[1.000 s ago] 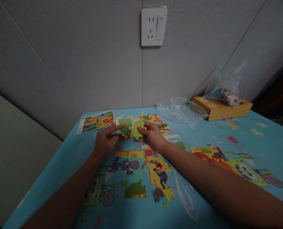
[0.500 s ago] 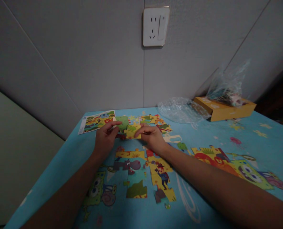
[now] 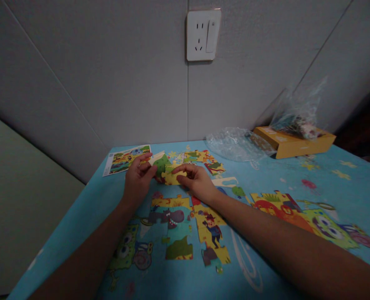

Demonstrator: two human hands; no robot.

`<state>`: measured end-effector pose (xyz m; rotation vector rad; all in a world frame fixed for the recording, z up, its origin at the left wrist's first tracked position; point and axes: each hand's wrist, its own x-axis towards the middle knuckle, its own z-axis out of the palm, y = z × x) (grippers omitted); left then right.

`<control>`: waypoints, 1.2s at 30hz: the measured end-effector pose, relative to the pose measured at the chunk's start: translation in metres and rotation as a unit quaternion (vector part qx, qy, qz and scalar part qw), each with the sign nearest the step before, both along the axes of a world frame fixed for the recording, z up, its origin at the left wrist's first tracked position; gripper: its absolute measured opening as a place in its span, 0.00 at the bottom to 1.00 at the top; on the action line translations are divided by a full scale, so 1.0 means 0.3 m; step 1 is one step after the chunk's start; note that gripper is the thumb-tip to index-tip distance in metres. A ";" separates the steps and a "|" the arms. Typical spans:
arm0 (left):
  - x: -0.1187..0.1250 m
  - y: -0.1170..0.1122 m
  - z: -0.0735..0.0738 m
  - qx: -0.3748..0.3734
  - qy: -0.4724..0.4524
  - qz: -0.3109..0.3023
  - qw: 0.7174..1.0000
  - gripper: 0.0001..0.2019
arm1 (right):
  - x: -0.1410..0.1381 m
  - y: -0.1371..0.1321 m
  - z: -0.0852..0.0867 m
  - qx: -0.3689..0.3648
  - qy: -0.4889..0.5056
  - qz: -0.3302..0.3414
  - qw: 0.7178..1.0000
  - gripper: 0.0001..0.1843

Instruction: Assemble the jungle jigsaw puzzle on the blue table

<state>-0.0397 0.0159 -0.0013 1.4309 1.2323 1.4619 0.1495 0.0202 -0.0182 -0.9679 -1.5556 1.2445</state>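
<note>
centre frame i see a green piece (image 3: 162,163) and a yellow piece (image 3: 172,178), its print too dim to read, maybe grass. the tablecloth (image 3: 328,181) is bright blue with yellow-green cartoon figures. at right, the box (image 3: 292,143) is mustard yellow. top centre, the socket (image 3: 202,35) is white on a grey wall (image 3: 94,75). the card (image 3: 124,159), left of centre, shows yellow, green and orange.
</note>
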 end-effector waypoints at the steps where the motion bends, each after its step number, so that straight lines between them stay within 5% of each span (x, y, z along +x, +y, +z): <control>1: -0.006 0.005 -0.002 0.004 0.009 0.017 1.000 0.23 | -0.002 0.001 -0.003 0.000 0.018 -0.003 1.000 0.13; 8: -0.051 0.031 -0.031 0.011 0.269 0.109 0.957 0.17 | -0.007 -0.009 -0.001 0.020 0.027 0.043 0.999 0.27; 13: -0.054 0.034 -0.055 0.008 0.344 0.081 0.935 0.16 | -0.014 -0.031 0.007 0.081 -0.115 0.085 0.986 0.07; 17: -0.056 0.037 -0.057 0.029 0.390 0.072 0.918 0.15 | -0.003 -0.019 0.037 0.085 -0.181 0.048 0.979 0.09; 21: -0.054 0.038 -0.058 0.048 0.416 0.069 0.906 0.14 | 0.071 0.054 0.081 0.103 -0.318 -0.126 0.934 0.15; 23: -0.050 0.038 -0.063 0.055 0.428 0.063 0.900 0.14 | 0.117 0.094 0.085 0.120 -0.346 -0.154 0.918 0.11; 30: -0.041 0.036 -0.082 0.081 0.462 0.050 0.881 0.14 | 0.169 0.142 0.011 0.151 -0.431 -0.115 0.882 0.14; 36: -0.040 0.032 -0.074 0.093 0.457 0.042 0.883 0.14 | 0.158 0.136 0.010 0.172 -0.456 -0.109 0.866 0.18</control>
